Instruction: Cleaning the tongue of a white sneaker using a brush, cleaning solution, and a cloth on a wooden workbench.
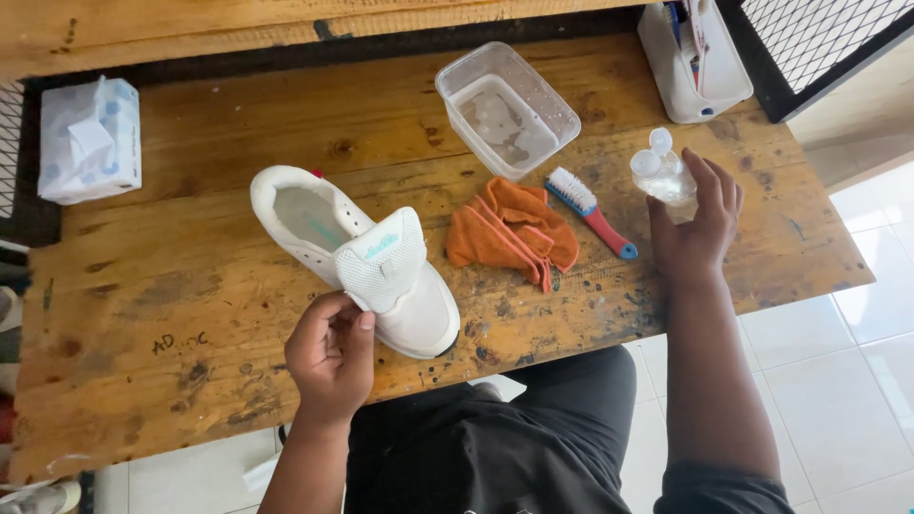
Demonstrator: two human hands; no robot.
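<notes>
We work at a worn wooden bench (190, 314), its planks stained dark, scuffed and marked with faint scrawls near the front edge. A white shoe (352, 257) lies on its middle, tongue pulled up. Just beside it to the right sits a crumpled orange cloth (512, 231), and next to that a brush (590, 211) with white bristles and a red and blue handle. Behind them stands a clear plastic tub (506, 109) of water. A tissue pack (90, 140) rests at the far left, a white container (693, 67) at the far right corner.
</notes>
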